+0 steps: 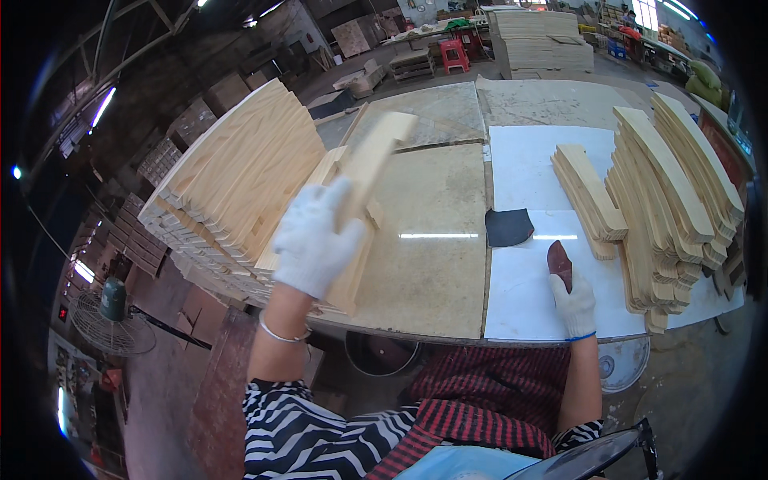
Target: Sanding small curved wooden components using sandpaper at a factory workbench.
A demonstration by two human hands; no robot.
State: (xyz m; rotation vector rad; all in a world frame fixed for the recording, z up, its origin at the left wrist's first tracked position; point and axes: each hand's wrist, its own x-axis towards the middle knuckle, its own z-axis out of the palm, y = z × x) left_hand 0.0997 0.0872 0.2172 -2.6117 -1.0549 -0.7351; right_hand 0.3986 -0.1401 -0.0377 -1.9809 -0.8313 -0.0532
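My left hand (314, 240), in a white knit glove, is closed around a pale wooden slat (376, 156) with a notched end. The slat is tilted over the left of the table and a little smeared by motion. Beneath and beside it lie more pale slats (346, 284), next to a tall stack of wooden pieces (240, 160). My right hand (574, 306), also gloved, rests over the white sheet and grips a folded piece of reddish-brown sandpaper (560, 264). A dark, curled square of what looks like sandpaper (510, 227) lies just beyond it.
White sheets (520, 172) cover the table's right part. Stacks of curved wooden pieces (588, 192) stand there, with taller ones (660, 200) further right. A metal bowl (382, 352) sits below the front edge. A caged fan (112, 320) stands at left; a red stool (454, 56) is far behind.
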